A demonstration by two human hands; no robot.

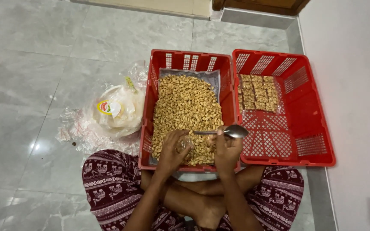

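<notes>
1. Crossed legs in maroon patterned trousers (108, 184) are seen nearest the camera, just below both hands, with bare forearms passing over them.
2. Beyond the hands, a red plastic crate (185, 57) is set on the grey tiled floor (31, 85); its near rim is reached over by both wrists.
3. Inside that crate a heap of pale brown nuts (185, 102) is spread on a grey sheet (213, 79), directly under and ahead of the hands.
4. To the right of the right hand, a second red crate (305, 111) is placed touching the first; small filled packets (258, 92) are laid in a block at its far end, the near part showing bare lattice.
5. To the left of the left hand, a bundle of clear plastic bags (118, 109) with a round coloured label is lying on the floor, loose plastic spread around it.
6. Left hand (172, 152): fingers curled narrowly around a small clear pouch (185, 143), held over the near edge of the nuts.
7. Right hand (228, 149): closed on the handle of a metal spoon (232, 131), bowl pointing right over the shared crate walls, handle running left toward the pouch.
8. Whether anything is carried in the spoon bowl cannot be told.
</notes>
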